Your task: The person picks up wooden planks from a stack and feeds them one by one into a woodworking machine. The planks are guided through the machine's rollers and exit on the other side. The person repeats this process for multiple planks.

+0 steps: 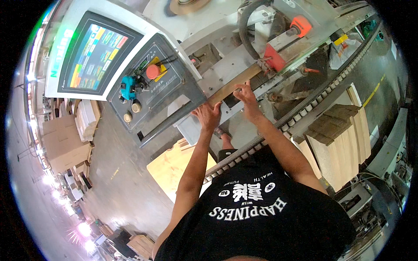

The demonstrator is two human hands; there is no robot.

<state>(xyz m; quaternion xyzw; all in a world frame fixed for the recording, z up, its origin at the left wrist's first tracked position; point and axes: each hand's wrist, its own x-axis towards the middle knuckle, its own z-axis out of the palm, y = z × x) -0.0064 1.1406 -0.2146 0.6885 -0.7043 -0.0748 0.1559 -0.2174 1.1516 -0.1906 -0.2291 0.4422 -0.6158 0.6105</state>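
**Clerk:** Item one, the wooden strip (233, 84). Location?

**Checker:** It lies flat on the grey machine bed (226, 65), running slantwise from the bed's near edge up toward the red guard block (274, 58). Its far end sits just beside that block; its near end is under the person's hands.

**Clerk:** Item two, the left hand (208, 115).

**Checker:** Fingers spread and pressed on the strip's near end, at the bed's near edge. Palm down, not wrapped round anything. It likely bears on the end so that the strip stays seated on the bed.

**Clerk:** Item three, the right hand (246, 96).

**Checker:** Fingertips set on the strip's long edge, a little farther in than the left. Fingers partly curled, touching rather than clamped; whether any finger hooks under the wood cannot be told. The placement suggests steadying the strip sideways.

**Clerk:** Surroundings?

**Checker:** A control panel (150, 85) just left of the hands, with a red mushroom button (152, 71), a teal switch (127, 87) and two pale knobs. Above it, a touchscreen (96, 54) showing coloured tiles. A black hose (246, 26) curves over the bed. A roller conveyor rail (313, 98) runs along the bed's right side, and a stack of cut boards (342, 139) stands beyond the rail, well apart from the hands. A pale panel (174, 167) lies low, beneath the left forearm.
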